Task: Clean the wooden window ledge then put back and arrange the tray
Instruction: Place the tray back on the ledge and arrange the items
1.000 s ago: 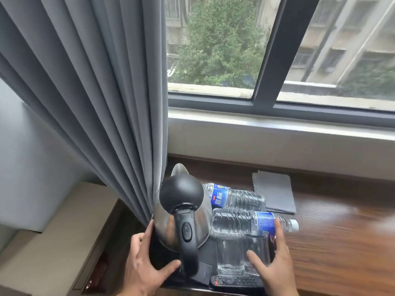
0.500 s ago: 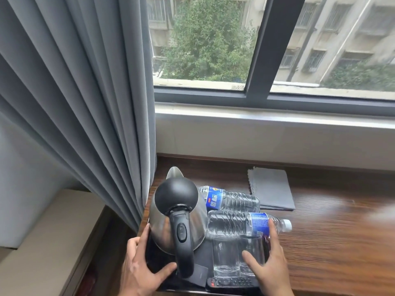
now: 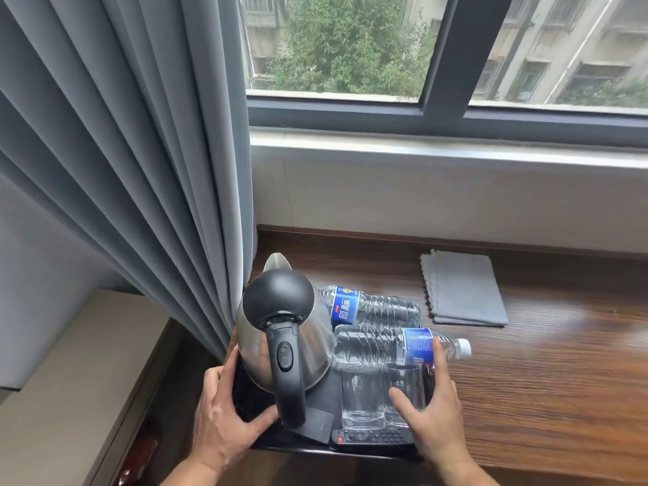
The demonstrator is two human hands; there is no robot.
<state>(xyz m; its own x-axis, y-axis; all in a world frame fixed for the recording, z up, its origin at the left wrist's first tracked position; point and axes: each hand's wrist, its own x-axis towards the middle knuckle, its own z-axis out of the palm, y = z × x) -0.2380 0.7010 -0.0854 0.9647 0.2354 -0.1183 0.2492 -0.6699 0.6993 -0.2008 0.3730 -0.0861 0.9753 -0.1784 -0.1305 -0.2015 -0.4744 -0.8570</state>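
Note:
A black tray point(image 3: 252, 398) rests on the left end of the wooden ledge point(image 3: 526, 380). It carries a steel kettle point(image 3: 284, 331) with a black lid and handle, two water bottles lying flat point(image 3: 378, 310) point(image 3: 371, 345), two clear glasses point(image 3: 361, 394) and a remote control point(image 3: 371, 436). My left hand point(image 3: 224, 419) grips the tray's left edge, thumb on its floor. My right hand point(image 3: 434, 408) holds the tray's right edge, fingers against a glass and the nearer bottle. A folded grey cloth point(image 3: 463, 289) lies on the ledge behind and to the right.
A grey curtain point(image 3: 140, 152) hangs at the left and touches the kettle's side. The white wall point(image 3: 420, 198) under the window backs the ledge. A beige surface point(image 3: 87, 380) sits lower at the left. The ledge runs on to the right.
The tray and both hands have moved a little forward onto the ledge and toward the curtain. The grips look the same.

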